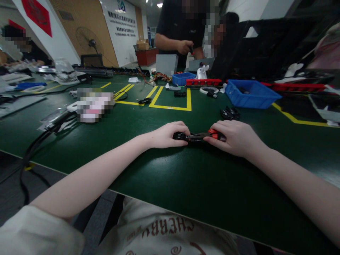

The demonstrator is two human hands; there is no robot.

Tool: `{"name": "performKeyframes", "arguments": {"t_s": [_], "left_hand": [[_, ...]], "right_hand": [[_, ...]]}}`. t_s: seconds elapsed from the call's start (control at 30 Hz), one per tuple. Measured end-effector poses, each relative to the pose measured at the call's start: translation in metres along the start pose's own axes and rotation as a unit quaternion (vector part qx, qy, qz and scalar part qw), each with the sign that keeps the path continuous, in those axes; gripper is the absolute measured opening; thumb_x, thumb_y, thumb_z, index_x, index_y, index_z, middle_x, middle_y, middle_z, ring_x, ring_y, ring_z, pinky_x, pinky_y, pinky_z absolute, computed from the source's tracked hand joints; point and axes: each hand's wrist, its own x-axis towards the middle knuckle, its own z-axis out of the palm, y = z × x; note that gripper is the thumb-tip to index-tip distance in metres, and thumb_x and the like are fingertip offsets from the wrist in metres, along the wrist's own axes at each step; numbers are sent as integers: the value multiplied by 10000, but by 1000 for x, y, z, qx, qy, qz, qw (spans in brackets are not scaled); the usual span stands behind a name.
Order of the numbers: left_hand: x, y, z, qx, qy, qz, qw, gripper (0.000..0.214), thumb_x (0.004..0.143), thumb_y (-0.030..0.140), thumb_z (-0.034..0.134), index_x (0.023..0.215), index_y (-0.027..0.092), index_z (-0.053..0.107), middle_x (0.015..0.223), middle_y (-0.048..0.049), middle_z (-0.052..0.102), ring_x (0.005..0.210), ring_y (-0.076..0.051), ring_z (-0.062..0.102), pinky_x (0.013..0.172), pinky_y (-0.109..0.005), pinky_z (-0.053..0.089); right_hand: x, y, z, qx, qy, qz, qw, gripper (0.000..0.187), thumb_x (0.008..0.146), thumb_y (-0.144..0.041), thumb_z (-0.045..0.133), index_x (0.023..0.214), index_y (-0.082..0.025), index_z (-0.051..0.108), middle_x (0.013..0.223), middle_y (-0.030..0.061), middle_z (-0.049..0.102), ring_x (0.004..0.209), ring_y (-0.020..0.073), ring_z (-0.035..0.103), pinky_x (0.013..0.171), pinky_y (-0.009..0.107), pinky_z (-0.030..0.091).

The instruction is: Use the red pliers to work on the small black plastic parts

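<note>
My right hand (pixel 233 137) is closed round the red and black handles of a pair of pliers (pixel 199 135). Their narrow jaws point left and reach a small black part (pixel 180 136). My left hand (pixel 170 135) pinches that part, steadying it low over the green table (pixel 170 177). The part's exact kind cannot be made out, since my fingers cover much of it. Just beyond my right hand lies a small pile of black pieces (pixel 230 113).
A blue bin (pixel 251 94) stands behind the pile, with a smaller blue tray (pixel 183 78) further back. Yellow tape (pixel 170 107) marks the table. Black cables (pixel 39 141) hang over the left edge. Across the table stands a person (pixel 183 32) holding a tool.
</note>
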Motion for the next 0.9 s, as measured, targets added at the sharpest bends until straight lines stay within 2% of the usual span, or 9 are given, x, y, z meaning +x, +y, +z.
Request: {"name": "performKeyframes", "arguments": {"t_s": [0.57, 0.9], "left_hand": [[0, -1, -2, 0, 6, -2, 1000, 140, 921, 275, 727, 1000, 159, 727, 1156, -85, 668, 1093, -220, 660, 1017, -409, 508], [1, 0, -1, 13, 16, 5, 1000, 128, 966, 260, 677, 989, 155, 745, 1139, -88, 695, 1070, -206, 677, 987, -390, 532]], "right_hand": [[0, 2, -1, 4, -3, -6, 1000, 562, 992, -672, 387, 838, -197, 645, 781, 97, 682, 667, 211, 584, 615, 333, 401], [0, 1, -4, -11, 4, -10, 1000, 537, 985, -656, 416, 835, -202, 660, 781, 100, 686, 675, 216, 580, 617, 337, 394]]}}
